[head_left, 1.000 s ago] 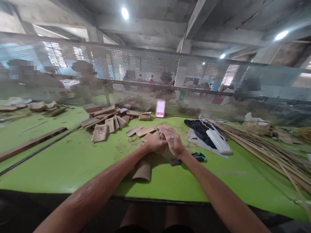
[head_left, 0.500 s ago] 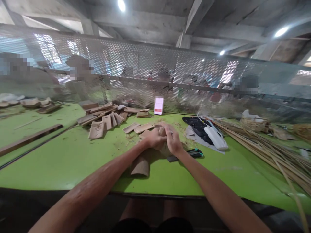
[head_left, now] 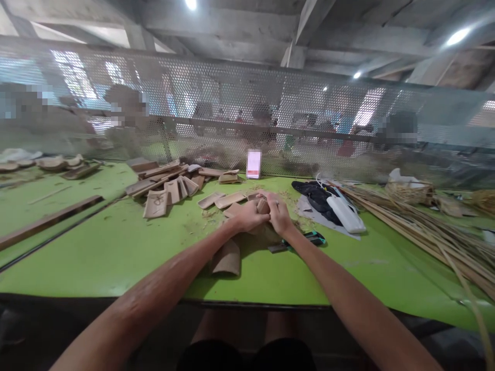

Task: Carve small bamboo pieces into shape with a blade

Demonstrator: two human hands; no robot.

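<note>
Above the near middle of the green table, my left hand (head_left: 247, 216) and my right hand (head_left: 280, 215) are closed together around a curved bamboo piece (head_left: 263, 207). Only part of that piece shows between the fingers. Beneath my left wrist lies another curved bamboo piece (head_left: 227, 259), its outer side up. A utility knife (head_left: 316, 238) rests on the table by my right wrist, partly covered by the forearm. Beyond my left hand, more bamboo pieces (head_left: 231, 200) lie among pale shavings (head_left: 209, 215).
A heap of bamboo pieces (head_left: 170, 180) sits at the left back. A phone (head_left: 253, 165) stands against the perforated screen (head_left: 216, 103). To the right are a black cloth item (head_left: 319, 198), a white device (head_left: 346, 214) and long bamboo strips (head_left: 417, 226). A wooden bar (head_left: 50, 221) lies left.
Both hands stay closed around the bamboo piece and have shifted only slightly. The whole view has tilted a little, so the table sits slightly higher in the picture.
</note>
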